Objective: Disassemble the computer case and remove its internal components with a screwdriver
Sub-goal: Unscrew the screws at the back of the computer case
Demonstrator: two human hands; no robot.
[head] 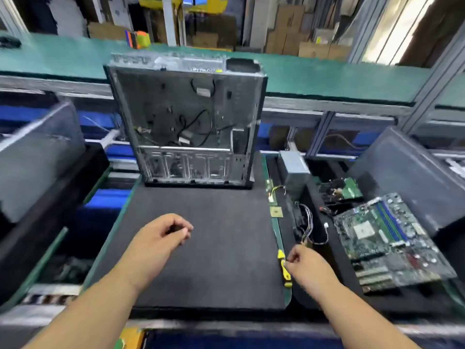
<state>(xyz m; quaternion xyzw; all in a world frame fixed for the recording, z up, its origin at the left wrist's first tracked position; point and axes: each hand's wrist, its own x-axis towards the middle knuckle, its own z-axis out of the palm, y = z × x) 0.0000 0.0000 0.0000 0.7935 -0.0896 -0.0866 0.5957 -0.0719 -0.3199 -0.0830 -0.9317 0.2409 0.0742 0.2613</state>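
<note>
The opened computer case [186, 122] stands upright at the far end of the black mat [201, 260], its open side facing me, with loose black cables and an empty metal frame inside. Over the middle of the mat hovers my left hand [161, 238], fingers loosely curled with nothing in them. At the mat's right edge my right hand [309, 265] pinches the handle of a yellow and black screwdriver [286, 275] that lies along the edge.
A removed motherboard [385, 238] lies on the black tray at the right. Beyond it are a bundle of wires [305, 222], a grey power supply [294, 170] and a small green board [351, 190]. Grey bins [37, 157] flank both sides; a green conveyor [327, 71] runs behind.
</note>
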